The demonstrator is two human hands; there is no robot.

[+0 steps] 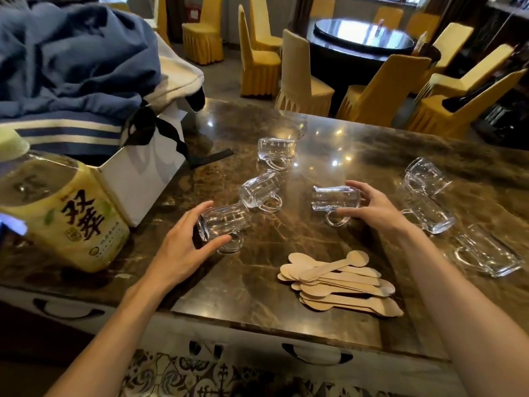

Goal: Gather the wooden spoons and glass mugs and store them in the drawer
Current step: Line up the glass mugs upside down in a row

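Several clear glass mugs lie on their sides on the brown marble counter (257, 285). My left hand (183, 247) curls around the base of one mug (223, 222). My right hand (375, 207) wraps the rim end of another mug (333, 199), fingers above and thumb below by its handle. Two more mugs lie behind, one in the middle (262, 189) and one further back (276, 150). Three mugs lie at the right: (426, 176), (429, 213), (486, 250). A pile of wooden spoons (340, 282) sits near the front edge. White drawer fronts with handles (316, 355) are shut below the counter.
A large yellow-labelled plastic jar (63, 213) stands at the left next to a white gift bag (148, 164) with a black ribbon. Blue clothing (71, 61) is heaped behind them. Yellow-covered chairs (303, 78) and a round dark table (363, 35) fill the room beyond.
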